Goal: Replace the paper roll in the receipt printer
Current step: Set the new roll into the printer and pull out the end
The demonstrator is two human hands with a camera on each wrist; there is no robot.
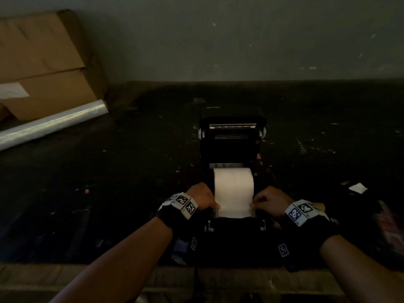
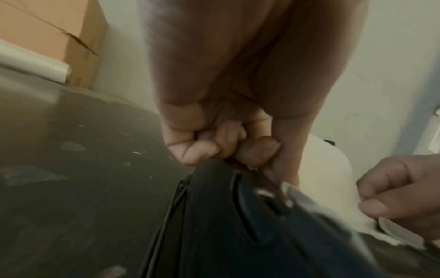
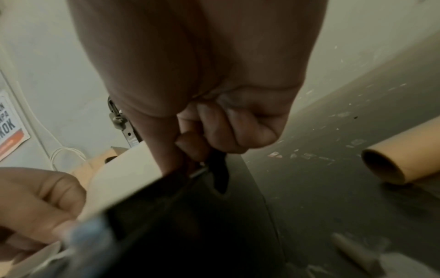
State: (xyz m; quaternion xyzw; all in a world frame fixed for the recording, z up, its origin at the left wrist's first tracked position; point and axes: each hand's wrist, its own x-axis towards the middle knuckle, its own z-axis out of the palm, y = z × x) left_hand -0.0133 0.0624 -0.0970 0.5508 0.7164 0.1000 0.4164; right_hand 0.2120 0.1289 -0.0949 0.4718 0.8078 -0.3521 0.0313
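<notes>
A black receipt printer (image 1: 231,147) stands on the dark table with its lid tipped back and open. A white paper roll (image 1: 233,182) lies in its bay, and its loose end is drawn forward over the front edge. My left hand (image 1: 215,205) pinches the left edge of that paper strip. My right hand (image 1: 253,204) pinches the right edge. In the left wrist view the left hand (image 2: 273,169) has its fingers curled at the paper (image 2: 328,178) beside the printer body (image 2: 214,225). The right wrist view shows the right hand (image 3: 181,159) pinching the strip (image 3: 126,169).
A cardboard box (image 1: 43,62) leans on the wall at the back left, with a clear film roll (image 1: 52,123) in front of it. A brown cardboard tube (image 3: 393,159) lies right of the printer. A white paper scrap (image 1: 357,188) sits on the right.
</notes>
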